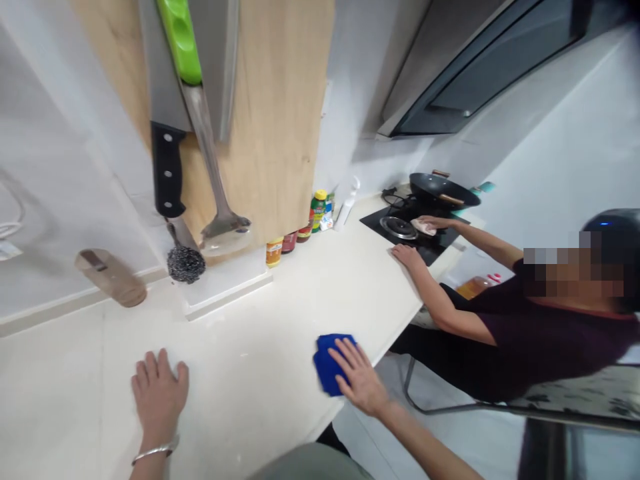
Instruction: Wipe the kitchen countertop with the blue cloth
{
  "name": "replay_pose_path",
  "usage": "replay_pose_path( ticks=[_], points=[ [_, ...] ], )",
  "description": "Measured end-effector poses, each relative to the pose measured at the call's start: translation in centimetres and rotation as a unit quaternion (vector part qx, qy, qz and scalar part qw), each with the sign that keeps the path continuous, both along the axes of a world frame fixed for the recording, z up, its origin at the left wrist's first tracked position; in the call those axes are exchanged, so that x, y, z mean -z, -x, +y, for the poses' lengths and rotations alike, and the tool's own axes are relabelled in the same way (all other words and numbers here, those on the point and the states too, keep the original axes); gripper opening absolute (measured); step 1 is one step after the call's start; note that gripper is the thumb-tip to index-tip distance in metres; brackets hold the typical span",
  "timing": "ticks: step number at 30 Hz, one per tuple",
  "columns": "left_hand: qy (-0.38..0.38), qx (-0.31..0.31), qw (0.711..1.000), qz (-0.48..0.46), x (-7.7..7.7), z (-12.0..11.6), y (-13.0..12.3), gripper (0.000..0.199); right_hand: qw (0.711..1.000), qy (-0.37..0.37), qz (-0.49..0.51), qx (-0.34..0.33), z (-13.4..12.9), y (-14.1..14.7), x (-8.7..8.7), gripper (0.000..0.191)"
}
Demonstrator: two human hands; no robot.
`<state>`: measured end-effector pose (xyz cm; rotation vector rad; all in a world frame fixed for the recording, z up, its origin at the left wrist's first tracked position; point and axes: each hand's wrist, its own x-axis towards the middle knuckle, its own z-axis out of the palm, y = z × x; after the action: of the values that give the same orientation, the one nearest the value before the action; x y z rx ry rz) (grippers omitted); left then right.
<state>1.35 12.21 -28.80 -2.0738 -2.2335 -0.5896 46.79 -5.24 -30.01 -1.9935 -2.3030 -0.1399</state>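
Observation:
My right hand [365, 381] lies flat with fingers spread on a folded blue cloth [327, 370] near the counter's front edge. The cloth rests on the white countertop [260, 387], partly covered by my fingers. Off to the left, my left hand [159, 393] rests palm down on the same countertop, fingers stretched and holding nothing. A metal bangle [156, 451] circles that wrist.
A co-worker [540, 327] at right wipes a black cooktop [433, 247] with a pale cloth [425, 227]; a wok [443, 190] stands behind. Condiment jars [273, 253] and a spray bottle [347, 208] line the wall. A ladle [215, 180], cleaver [167, 170] and steel scrubber [186, 264] hang ahead.

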Motion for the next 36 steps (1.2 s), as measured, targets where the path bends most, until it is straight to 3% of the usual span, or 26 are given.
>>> replay_pose_path(
  ticks=[4,7,13,19,23,26,30,36],
  points=[
    [-0.003,-0.006,1.0,0.003,0.6,-0.3,0.2,0.069,0.991,-0.057,-0.02,0.12,2.1,-5.7,2.3,0.057],
    [-0.026,-0.011,1.0,0.002,1.4,-0.3,0.5,0.067,0.981,-0.057,-0.023,0.185,5.0,-8.7,3.5,0.06],
    [-0.063,-0.007,0.998,0.015,3.1,-0.2,1.2,0.065,0.952,-0.008,-0.012,0.304,13.8,-10.5,4.2,0.068],
    [-0.092,-0.007,0.995,0.036,4.3,-0.5,1.7,0.062,0.955,0.007,0.009,0.297,24.5,-8.0,3.8,0.071],
    [-0.098,-0.006,0.994,0.05,4.5,-0.8,2.0,0.064,0.963,0.045,-0.017,0.266,30.5,-3.3,2.5,0.069],
    [-0.093,-0.01,0.994,0.061,4.7,-0.7,2.1,0.064,0.968,0.057,-0.023,0.243,33.7,0.5,2.0,0.069],
    [-0.075,-0.015,0.995,0.065,4.8,-0.5,2.3,0.063,0.976,0.065,-0.017,0.205,34.5,4.2,2.0,0.069],
    [-0.066,-0.026,0.996,0.047,5.1,-0.2,2.4,0.064,0.993,0.053,-0.016,0.108,29.4,6.5,1.0,0.065]
  ],
)
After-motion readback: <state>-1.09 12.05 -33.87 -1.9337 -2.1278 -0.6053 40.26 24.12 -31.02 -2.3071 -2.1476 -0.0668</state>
